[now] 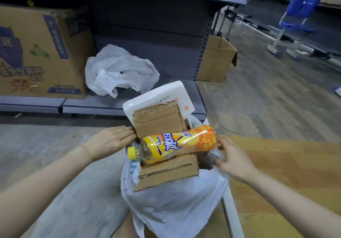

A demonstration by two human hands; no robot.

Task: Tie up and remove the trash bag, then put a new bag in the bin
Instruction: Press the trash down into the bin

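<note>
A full white translucent trash bag [173,200] stands below me, its mouth open. Folded cardboard [158,121], a white flat package [166,93] and an orange-labelled drink bottle [177,143] stick out of the top. My left hand [110,141] lies flat with fingers straight against the left edge of the cardboard, holding nothing. My right hand [232,158] pinches the bag's rim at the right side, by the bottle's base. A crumpled spare white bag [120,71] lies on the low shelf behind. The bin itself is hidden by the bag.
A grey metal shelf unit [96,105] runs behind the bag, with a large printed cardboard box [40,53] on it. An open brown carton [215,58] stands on the floor at the shelf's end. Flat cardboard [287,173] lies right. A blue chair [299,20] stands far right.
</note>
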